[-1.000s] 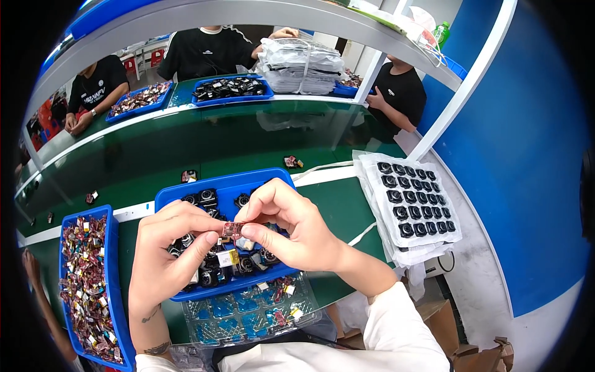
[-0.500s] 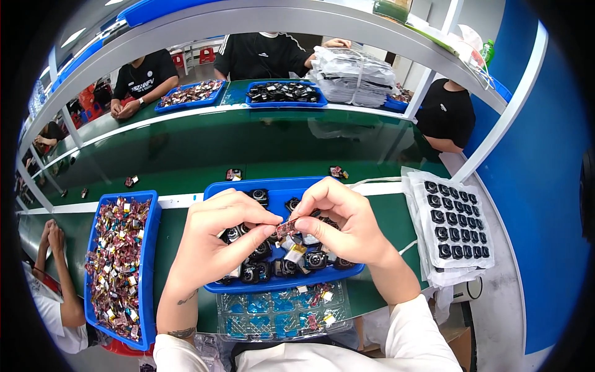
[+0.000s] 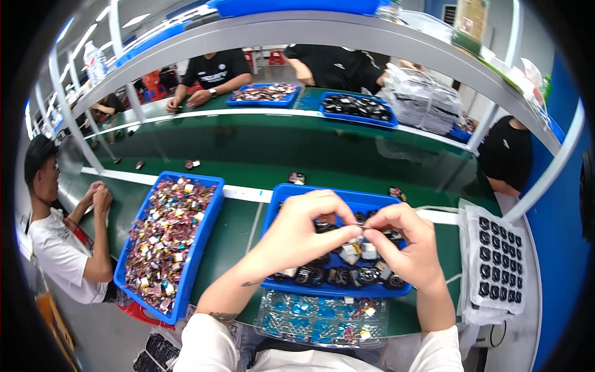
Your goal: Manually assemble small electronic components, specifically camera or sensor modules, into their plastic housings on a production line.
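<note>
My left hand (image 3: pixel 304 232) and my right hand (image 3: pixel 406 245) meet over a blue tray (image 3: pixel 338 193), fingertips pinched together. Between them is a small reddish circuit board (image 3: pixel 358 225), seen nearly edge-on and partly hidden by the fingers. Both thumbs and index fingers close on it. Black square modules with round centres (image 3: pixel 369 274) lie in the tray below, some beside white and yellow battery-like pieces (image 3: pixel 351 250). A clear compartment tray (image 3: pixel 322 322) with blue bits and a few small boards sits just in front of the tray.
A long blue bin (image 3: pixel 214 192) heaped with small boards stands left. At right are stacked white trays (image 3: pixel 469 266) of black parts. A green conveyor belt (image 3: pixel 260 146) carries several loose boards, below a metal frame shelf (image 3: pixel 297 36). A co-worker (image 3: pixel 68 248) sits at left; others are across.
The view has swung left, so the scene sits farther right. The board between my fingers has turned from showing its flat face to nearly edge-on. Both hands still hold it.
</note>
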Demonstrator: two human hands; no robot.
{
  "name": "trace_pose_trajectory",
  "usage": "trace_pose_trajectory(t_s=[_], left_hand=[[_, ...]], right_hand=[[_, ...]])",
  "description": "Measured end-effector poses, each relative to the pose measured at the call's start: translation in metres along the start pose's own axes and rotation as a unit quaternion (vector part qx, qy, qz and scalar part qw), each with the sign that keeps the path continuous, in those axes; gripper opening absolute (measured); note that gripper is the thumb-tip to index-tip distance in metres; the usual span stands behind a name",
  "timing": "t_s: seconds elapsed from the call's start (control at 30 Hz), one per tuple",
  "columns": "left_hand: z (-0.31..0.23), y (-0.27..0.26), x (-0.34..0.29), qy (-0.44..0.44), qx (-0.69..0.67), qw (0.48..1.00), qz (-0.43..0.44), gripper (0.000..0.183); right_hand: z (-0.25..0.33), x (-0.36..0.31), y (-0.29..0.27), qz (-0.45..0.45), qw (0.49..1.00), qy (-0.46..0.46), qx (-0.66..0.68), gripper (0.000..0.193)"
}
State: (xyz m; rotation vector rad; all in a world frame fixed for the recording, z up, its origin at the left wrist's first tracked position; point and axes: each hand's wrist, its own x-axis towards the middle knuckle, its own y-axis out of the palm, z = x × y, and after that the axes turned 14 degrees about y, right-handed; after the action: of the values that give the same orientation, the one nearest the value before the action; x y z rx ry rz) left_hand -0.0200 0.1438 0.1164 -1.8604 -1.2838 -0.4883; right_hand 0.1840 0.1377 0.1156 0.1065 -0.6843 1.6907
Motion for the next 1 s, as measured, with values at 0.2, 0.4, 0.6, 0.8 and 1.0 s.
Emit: trace_pose_trajectory(t_s=[0.2, 0.4, 0.6, 0.8, 1.0], left_hand=[[-0.008, 0.004, 0.005, -0.036, -0.079, 0.996, 0.0, 0.012], [0.001, 0.009, -0.002, -0.085, -0.103, 0.99, 0.039, 0.02], [0.004, 0.013, 0.004, -0.092, -0.08, 0.992, 0.015, 0.016], [-0.002, 0.003, 0.0, -0.11, -0.072, 0.991, -0.002, 0.01], [-0.004, 0.003, 0.006, -0.119, -0.113, 0.986, 0.023, 0.009]], right_hand=[[0.001, -0.003, -0.014, 0.012, 0.995, 0.091, 0.038, 0.01], [0.003, 0.003, 0.001, -0.069, 0.985, -0.09, -0.132, 0.022], [0.004, 0.005, -0.001, -0.086, 0.97, -0.153, -0.167, 0.025], [-0.006, 0.011, 0.001, -0.048, 0.993, -0.068, -0.079, 0.02], [-0.012, 0.006, -0.014, 0.068, 0.98, 0.126, 0.139, 0.009]])
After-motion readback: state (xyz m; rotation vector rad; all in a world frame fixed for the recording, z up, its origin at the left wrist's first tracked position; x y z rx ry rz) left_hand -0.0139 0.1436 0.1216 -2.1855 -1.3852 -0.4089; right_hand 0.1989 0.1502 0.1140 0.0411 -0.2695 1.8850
